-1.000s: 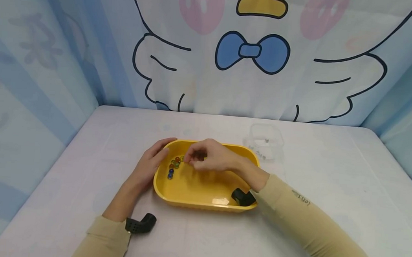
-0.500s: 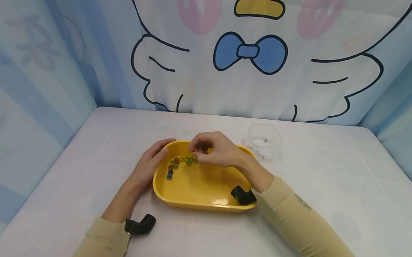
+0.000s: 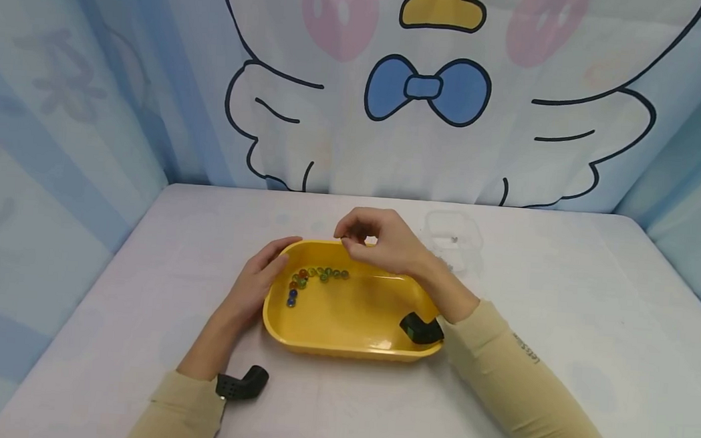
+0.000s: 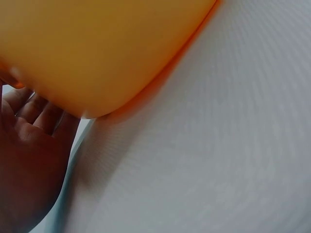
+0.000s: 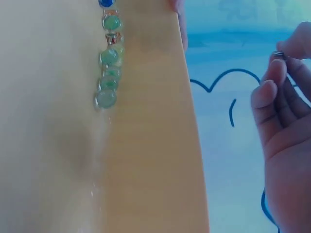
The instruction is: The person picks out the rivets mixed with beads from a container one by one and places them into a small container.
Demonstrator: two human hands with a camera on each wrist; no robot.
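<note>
My left hand holds the yellow tray by its left end, thumb at the rim; in the left wrist view its fingers lie against the outer wall. Inside, along the left and far walls, several glass marbles in blue, orange and green form a bent line. Above the far rim, my right hand pinches a tiny dark, shiny piece between thumb and forefinger, visible in the right wrist view. Its exact kind is too small to tell.
A clear plastic box with a few tiny dark bits stands behind the tray, partly hidden by my right hand. A white cloth covers the table. A printed curtain hangs at the far edge.
My right hand has moved from the marbles up and to the right, out over the tray's far rim. More marbles along the far wall are uncovered. The left hand stays at the tray.
</note>
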